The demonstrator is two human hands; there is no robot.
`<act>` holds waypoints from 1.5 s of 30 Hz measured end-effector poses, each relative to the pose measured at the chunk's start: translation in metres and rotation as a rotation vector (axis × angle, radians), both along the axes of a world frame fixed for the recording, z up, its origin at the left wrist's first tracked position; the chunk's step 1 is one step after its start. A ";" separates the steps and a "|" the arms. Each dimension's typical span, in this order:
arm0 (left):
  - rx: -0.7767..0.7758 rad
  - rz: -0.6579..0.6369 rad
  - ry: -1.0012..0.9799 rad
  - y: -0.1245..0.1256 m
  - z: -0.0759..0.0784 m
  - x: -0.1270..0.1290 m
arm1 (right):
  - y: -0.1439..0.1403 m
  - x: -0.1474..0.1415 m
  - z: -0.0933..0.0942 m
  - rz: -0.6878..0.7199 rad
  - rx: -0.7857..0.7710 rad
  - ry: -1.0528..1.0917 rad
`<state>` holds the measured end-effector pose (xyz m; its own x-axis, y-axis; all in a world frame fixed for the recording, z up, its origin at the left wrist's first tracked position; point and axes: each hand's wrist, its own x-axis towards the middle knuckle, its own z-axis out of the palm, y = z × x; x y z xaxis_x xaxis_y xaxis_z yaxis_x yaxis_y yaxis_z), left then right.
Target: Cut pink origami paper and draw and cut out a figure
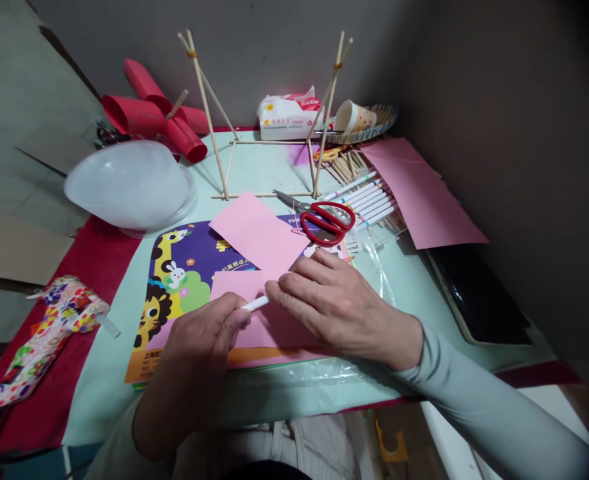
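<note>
Pinching left hand (199, 337): white pen (257, 303) gripped by thumb and fingers at one end.
Right hand (342, 303): fingers bunched narrow on the pen's other end; undersides cannot be seen.
Pen: held above the pink sheet (254, 333), presumably steadied from both ends.
Booklet (194, 250): laid under the paper, apparently used as a pad.
Pink square (258, 232): set cornerwise beyond the sheet.
Scissors (310, 217): rested beside the square, handles towards the right; direct reach to the pen row (369, 200) partly barred.
Stick frame (210, 127): stood behind; tissue pack (284, 123) partly screened.
Glue gun (62, 320): laid at far left, well apart.
</note>
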<state>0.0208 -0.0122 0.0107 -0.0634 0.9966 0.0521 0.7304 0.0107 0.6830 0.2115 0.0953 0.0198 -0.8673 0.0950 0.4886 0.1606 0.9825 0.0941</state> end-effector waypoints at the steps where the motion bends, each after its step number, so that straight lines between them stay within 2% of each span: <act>1: -0.048 0.004 -0.051 0.000 -0.002 -0.001 | 0.000 0.000 0.000 -0.001 0.002 0.000; 5: -0.239 0.050 -0.360 -0.001 -0.006 -0.005 | -0.004 -0.001 0.003 -0.015 0.004 0.012; 7: -0.284 0.060 -0.435 0.000 -0.004 -0.004 | -0.005 0.000 0.004 -0.015 0.010 0.032; 13: -0.181 0.029 -0.257 0.003 0.005 0.003 | -0.007 0.001 0.003 0.000 0.035 0.070; 18: -0.155 0.009 -0.191 0.000 0.002 0.002 | -0.011 0.001 0.005 -0.023 0.040 0.078; 23: -0.195 0.020 -0.313 -0.002 0.000 0.001 | -0.016 -0.003 0.005 -0.048 0.025 0.105; 29: -0.196 0.117 -0.380 -0.005 0.003 0.001 | -0.016 -0.004 0.002 -0.059 0.075 0.164; 34: -0.072 0.189 -0.392 0.000 0.015 0.008 | -0.013 0.001 0.004 -0.146 0.107 0.097; 39: -0.034 0.155 -0.512 0.006 0.022 0.012 | -0.012 0.006 0.009 -0.157 0.062 0.095; 45: -0.169 0.098 -0.720 0.005 0.022 0.009 | -0.014 0.008 0.007 -0.136 -0.035 0.116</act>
